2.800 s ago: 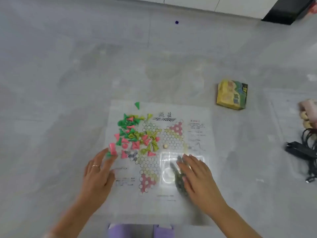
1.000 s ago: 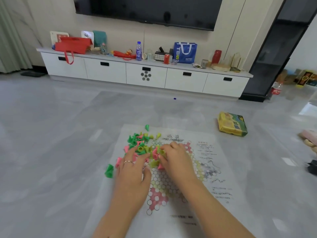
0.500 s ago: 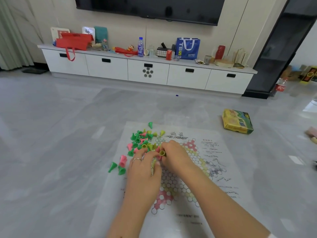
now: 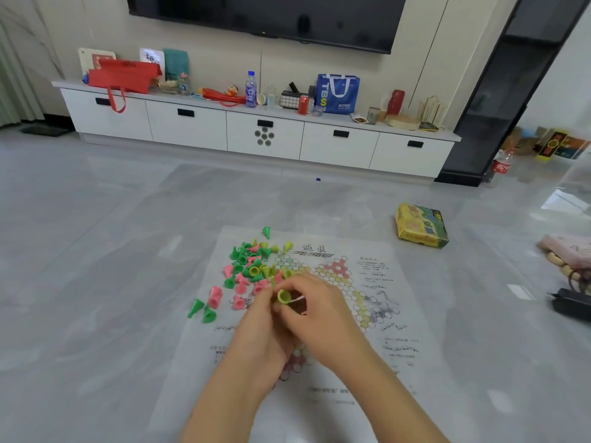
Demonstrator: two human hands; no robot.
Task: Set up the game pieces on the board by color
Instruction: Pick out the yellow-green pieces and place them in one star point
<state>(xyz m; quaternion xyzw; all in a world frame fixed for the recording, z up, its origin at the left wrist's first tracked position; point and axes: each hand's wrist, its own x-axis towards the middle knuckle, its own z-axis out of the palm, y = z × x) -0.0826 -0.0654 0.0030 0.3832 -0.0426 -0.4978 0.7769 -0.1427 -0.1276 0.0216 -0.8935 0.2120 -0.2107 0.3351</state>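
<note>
My right hand (image 4: 323,318) and left hand (image 4: 259,334) meet over the white paper game board (image 4: 319,378) on the floor, fingers of both curled narrow around one small yellow-green hollow cone piece (image 4: 283,296), its open end tipped up toward me. Just beyond lies the jumbled heap of green, pink and yellow plastic cones (image 4: 252,270), none yet standing on the printed coloured triangles. If my wrists drag, I judge the thin sheet could shift and scatter loose cones toward the yellow-green cardboard box (image 4: 420,226).
</note>
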